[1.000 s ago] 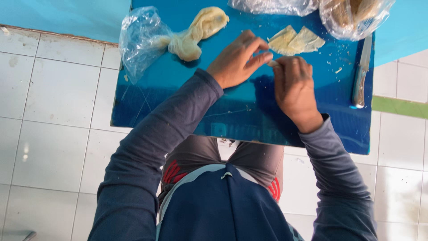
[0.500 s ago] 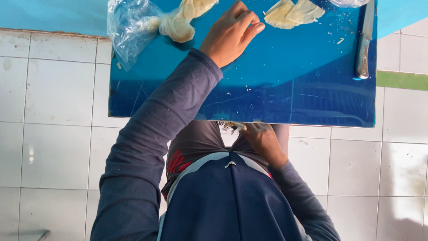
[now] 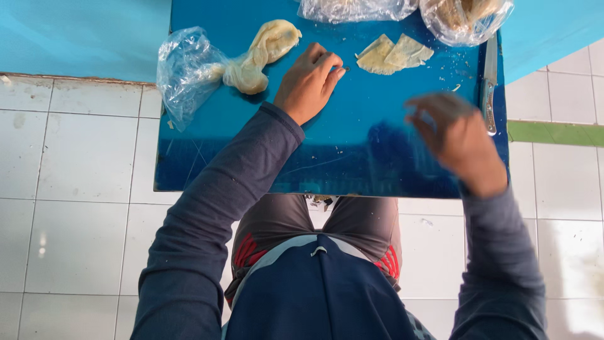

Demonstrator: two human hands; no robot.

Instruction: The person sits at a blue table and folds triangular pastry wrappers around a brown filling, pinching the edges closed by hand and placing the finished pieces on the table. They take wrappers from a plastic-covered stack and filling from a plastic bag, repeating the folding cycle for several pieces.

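Hands over the blue board, folded dough just ahead

My left hand (image 3: pixel 309 80) rests on the blue board (image 3: pixel 264 151), fingers curled, pinching nothing I can make out. The folded dough pieces (image 3: pixel 393 54) lie just beside its fingertips. My right hand (image 3: pixel 456 135) hovers blurred and loosely spread, near the knife (image 3: pixel 489 88). A twisted dough bag (image 3: pixel 214 69) lies to the left.
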